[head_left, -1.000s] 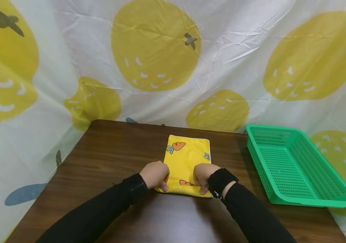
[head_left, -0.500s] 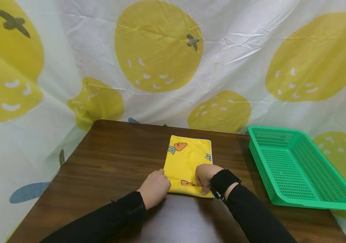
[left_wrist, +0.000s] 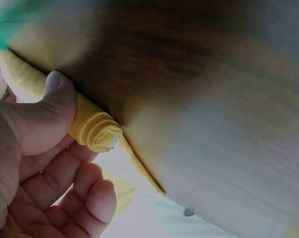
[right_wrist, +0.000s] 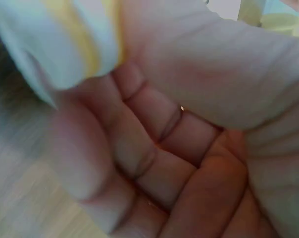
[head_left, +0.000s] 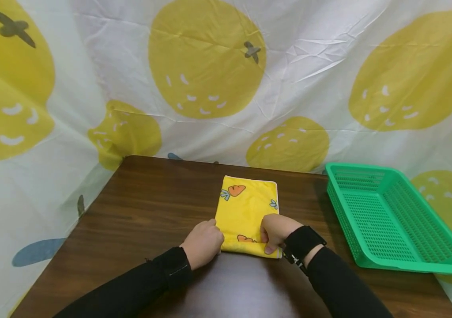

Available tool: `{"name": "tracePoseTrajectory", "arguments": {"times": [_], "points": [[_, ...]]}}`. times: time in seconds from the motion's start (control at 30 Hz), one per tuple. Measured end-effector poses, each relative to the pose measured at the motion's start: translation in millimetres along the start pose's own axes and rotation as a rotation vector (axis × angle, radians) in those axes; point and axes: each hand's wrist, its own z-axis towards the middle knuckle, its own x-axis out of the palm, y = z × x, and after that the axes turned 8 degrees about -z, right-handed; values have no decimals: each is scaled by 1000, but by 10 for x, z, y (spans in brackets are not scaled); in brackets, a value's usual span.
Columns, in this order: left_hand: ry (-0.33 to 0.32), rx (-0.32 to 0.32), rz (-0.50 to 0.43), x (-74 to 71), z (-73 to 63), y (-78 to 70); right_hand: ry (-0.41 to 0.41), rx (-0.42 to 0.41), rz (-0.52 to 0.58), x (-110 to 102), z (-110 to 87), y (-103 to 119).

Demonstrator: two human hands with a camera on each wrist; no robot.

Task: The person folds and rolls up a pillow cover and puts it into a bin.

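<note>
A yellow cloth with a carrot print (head_left: 246, 205) lies on the table, its near edge turned into a roll (head_left: 246, 248). My left hand (head_left: 202, 244) is at the roll's left end. Close up in the left wrist view, thumb and fingers pinch the roll (left_wrist: 92, 124), whose layered spiral end sticks out past them. At the right end, my right hand (head_left: 276, 230) grips the roll with curled fingers. The right wrist view is blurred; a white and yellow cloth end (right_wrist: 65, 44) shows between thumb and fingers.
A green plastic basket (head_left: 412, 265) stands at the right of the brown wooden table (head_left: 162, 198). Behind and to the left hangs a white curtain with yellow fruit shapes (head_left: 206, 57).
My left hand has shifted from on top of the roll to its left end. My right hand has moved slightly right, still gripping the cloth.
</note>
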Motion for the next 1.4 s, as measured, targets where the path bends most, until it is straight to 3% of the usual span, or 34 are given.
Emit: {"name": "tracePoseTrajectory", "arguments": {"times": [0.13,0.37,0.47,0.67,0.9,1.17,1.4], "points": [[4,-1,-11,-6,4,-17,-158,0,-63,120,-148,20],[35,-18,-25,-29,4,-29,-542,-43,-376,526,-491,253],[43,-27,-12,-36,20,-19,-636,-29,-446,631,-547,310],[32,-25,-14,-28,25,-1,-653,17,-461,650,-518,335],[14,-32,-18,6,-21,22,-627,2,-448,673,-492,362],[31,-6,-28,-27,-58,11,-683,-18,-455,678,-481,376],[122,-32,-97,-101,-57,12,-683,-41,-469,686,-493,391]]}}
